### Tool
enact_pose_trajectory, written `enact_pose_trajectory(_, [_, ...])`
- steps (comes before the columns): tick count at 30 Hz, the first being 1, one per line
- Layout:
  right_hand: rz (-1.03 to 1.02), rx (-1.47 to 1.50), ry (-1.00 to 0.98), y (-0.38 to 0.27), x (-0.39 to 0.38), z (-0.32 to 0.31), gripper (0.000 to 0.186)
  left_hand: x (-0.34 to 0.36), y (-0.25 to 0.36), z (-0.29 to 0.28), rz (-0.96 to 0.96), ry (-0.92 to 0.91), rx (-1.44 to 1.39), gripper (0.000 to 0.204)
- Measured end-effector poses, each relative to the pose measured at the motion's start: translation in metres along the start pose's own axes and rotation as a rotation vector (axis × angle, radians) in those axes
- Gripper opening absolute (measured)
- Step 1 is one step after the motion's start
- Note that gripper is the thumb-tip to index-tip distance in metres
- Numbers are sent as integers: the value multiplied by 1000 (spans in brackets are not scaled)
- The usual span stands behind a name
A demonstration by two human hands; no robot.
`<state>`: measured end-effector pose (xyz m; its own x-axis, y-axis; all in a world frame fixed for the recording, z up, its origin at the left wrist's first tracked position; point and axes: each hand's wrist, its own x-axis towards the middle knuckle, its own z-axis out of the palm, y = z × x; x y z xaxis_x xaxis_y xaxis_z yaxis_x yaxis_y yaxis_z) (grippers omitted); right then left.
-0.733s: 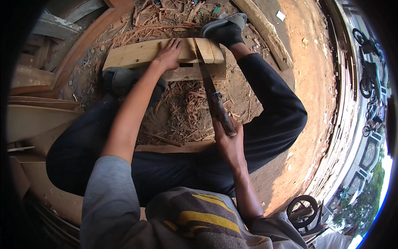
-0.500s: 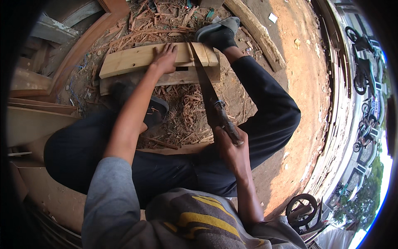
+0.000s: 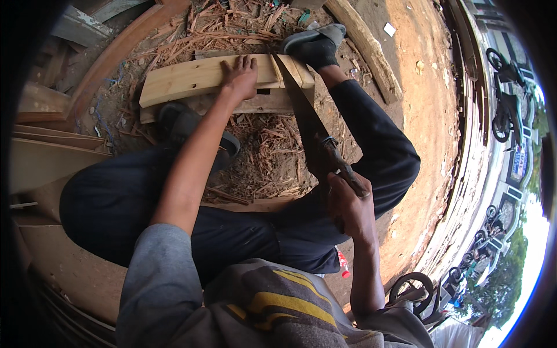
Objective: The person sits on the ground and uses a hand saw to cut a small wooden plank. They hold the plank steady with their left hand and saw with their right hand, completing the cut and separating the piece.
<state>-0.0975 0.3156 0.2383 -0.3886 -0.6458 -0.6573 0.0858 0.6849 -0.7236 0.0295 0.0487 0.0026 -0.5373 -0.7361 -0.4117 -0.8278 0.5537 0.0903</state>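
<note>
My right hand (image 3: 351,204) grips the dark, worn handle of a handsaw (image 3: 311,123), whose blade slants up and left to the right part of a pale wooden board (image 3: 185,80). The blade's tip reaches the board's far edge. My left hand (image 3: 241,78) lies flat on the board, left of the blade, fingers stretched out and slightly apart. Across the board's right end run a few thin lines, cuts or marks I cannot tell apart. Beneath the board lies a rougher wooden beam (image 3: 267,102).
My sandalled foot (image 3: 316,45) rests by the board's right end; my other foot (image 3: 200,130) is under my left forearm. Wood scraps (image 3: 270,142) litter the ground. A long timber (image 3: 365,49) lies at far right, a brown wooden frame (image 3: 98,72) at left. Motorbikes (image 3: 503,110) stand beyond stacked planks.
The saw's handle and my right hand have swung to the right, so the blade slants more. My left hand stays on the board. The whole view has shifted slightly.
</note>
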Motion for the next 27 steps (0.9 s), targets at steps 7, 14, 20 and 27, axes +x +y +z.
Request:
enact_pose_trajectory(7, [-61,32,6,3,28,4,20,2,6,3,-42,-15,0,81])
enact_pose_trajectory(14, [-19,-23,20,2,42,-20,17,-1,6,0,-45,-16,11,80])
enact_pose_trajectory(20, [-1,36,-23,-1,40,-16,15,1,6,1,-38,-13,15,83])
enact_pose_trajectory(27, [-71,-92,-12,10,42,-5,22,-3,6,0,-5,15,-24,84])
